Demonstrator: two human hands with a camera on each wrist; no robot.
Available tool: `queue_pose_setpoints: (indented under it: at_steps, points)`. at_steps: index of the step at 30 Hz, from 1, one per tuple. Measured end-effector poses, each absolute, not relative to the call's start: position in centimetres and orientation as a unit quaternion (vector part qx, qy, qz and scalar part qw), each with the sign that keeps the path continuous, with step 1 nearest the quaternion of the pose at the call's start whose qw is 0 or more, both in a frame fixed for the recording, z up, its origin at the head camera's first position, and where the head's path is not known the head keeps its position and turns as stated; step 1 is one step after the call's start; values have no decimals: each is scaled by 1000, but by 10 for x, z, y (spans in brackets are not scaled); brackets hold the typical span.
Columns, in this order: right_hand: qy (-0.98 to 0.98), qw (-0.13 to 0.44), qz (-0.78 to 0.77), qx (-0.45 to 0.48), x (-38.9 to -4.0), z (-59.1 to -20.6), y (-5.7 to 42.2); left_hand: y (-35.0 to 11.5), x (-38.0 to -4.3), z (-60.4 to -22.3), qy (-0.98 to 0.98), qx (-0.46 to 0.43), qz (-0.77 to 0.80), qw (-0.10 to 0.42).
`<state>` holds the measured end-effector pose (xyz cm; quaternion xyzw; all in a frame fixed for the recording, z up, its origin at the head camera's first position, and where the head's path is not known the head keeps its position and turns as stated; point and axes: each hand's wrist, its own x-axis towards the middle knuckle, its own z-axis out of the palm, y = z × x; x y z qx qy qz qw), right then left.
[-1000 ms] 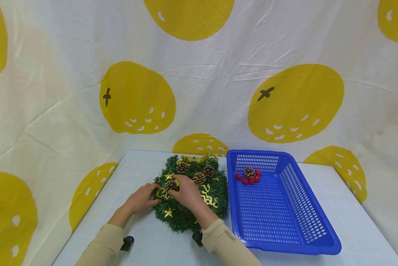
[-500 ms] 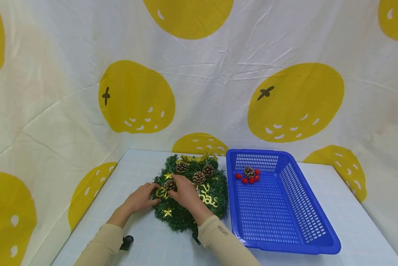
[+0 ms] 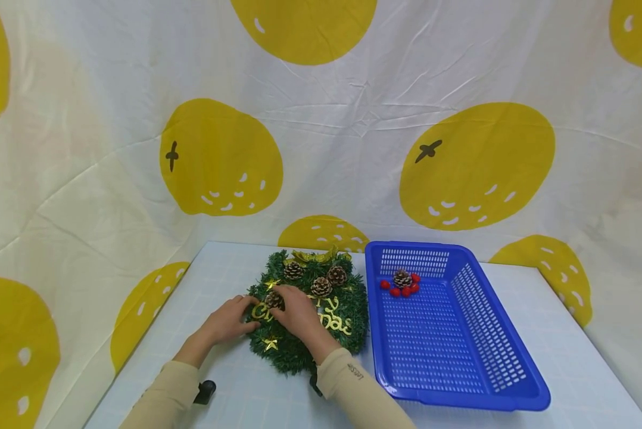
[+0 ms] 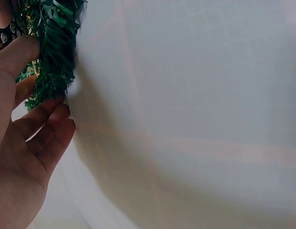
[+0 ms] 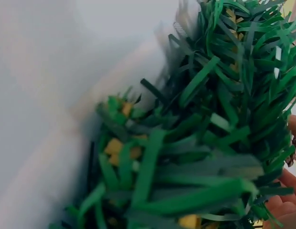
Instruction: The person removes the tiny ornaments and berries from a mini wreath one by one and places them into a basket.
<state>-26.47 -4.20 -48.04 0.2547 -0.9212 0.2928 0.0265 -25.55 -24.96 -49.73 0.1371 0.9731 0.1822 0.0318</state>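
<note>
A green tinsel wreath [image 3: 357, 298] lies on the table, decorated with gold lettering [image 3: 336, 323], gold stars such as one star [image 3: 270, 343] near its lower left, and several pine cones. My left hand [image 3: 228, 322] holds the wreath's left edge, thumb and fingers on either side of the tinsel [image 4: 57, 38] in the left wrist view. Over the wreath's left part, my right hand [image 3: 298, 313] pinches a pine cone [image 3: 274, 300] between thumb and fingers. Green strands [image 5: 200, 152] fill much of the right wrist view, where only part of that hand shows at the right edge.
Right of the wreath stands a blue plastic basket [image 3: 433, 345]. Inside, at its back left, lie another pine cone [image 3: 402, 279] and several red berries [image 3: 406, 292]. A gold ribbon [image 3: 314, 257] tops the wreath. Behind the table [image 3: 256, 399] hangs a fruit-patterned cloth [image 3: 342, 173].
My right hand has shifted slightly to the left and up around the pine cone, covering more of it and part of the star above. The left hand stays put.
</note>
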Motion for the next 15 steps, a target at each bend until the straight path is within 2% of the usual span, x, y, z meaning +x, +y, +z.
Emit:
queue_pose_setpoints:
  at_steps: [15]
  points:
    - [-922, 60, 251, 287, -262, -482, -42, -250, -255, -498, 973, 136, 183, 29]
